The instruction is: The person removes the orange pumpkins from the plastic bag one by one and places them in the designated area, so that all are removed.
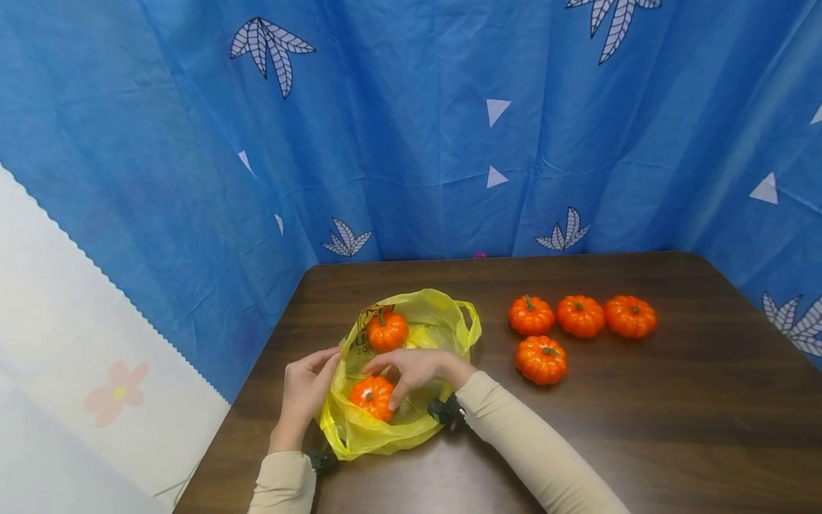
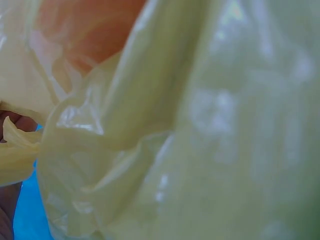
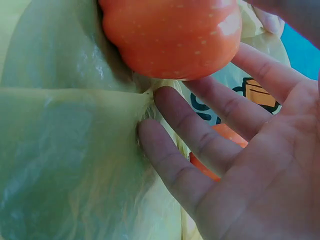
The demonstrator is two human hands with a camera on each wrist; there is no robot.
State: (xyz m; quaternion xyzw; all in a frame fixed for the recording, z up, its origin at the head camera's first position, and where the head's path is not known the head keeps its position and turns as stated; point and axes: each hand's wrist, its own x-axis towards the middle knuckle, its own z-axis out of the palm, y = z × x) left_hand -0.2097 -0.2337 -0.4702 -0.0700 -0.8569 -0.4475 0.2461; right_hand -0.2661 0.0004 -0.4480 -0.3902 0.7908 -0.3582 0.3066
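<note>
A yellow plastic bag (image 1: 379, 441) lies spread on the table with its mouth facing up. My left hand (image 1: 305, 390) pinches the bag's left rim. Inside the mouth, my right hand (image 1: 416, 366) holds a small orange pumpkin (image 1: 369, 397) between thumb and fingers. Seen from the right wrist, that pumpkin (image 3: 172, 37) sits against the forefinger side, while the outer fingers (image 3: 172, 162) stretch out beside the yellow plastic. Another pumpkin (image 1: 387, 331) is in the far part of the bag. Through the film, the left wrist view shows a blurred orange shape (image 2: 87, 30).
Right of the bag, a row of three orange pumpkins (image 1: 581, 316) stands on the brown table (image 1: 674, 421). One more pumpkin (image 1: 541, 360) sits just in front of the row. A blue curtain (image 1: 437, 128) hangs behind the table. The bag's handle loop (image 1: 473, 325) points right.
</note>
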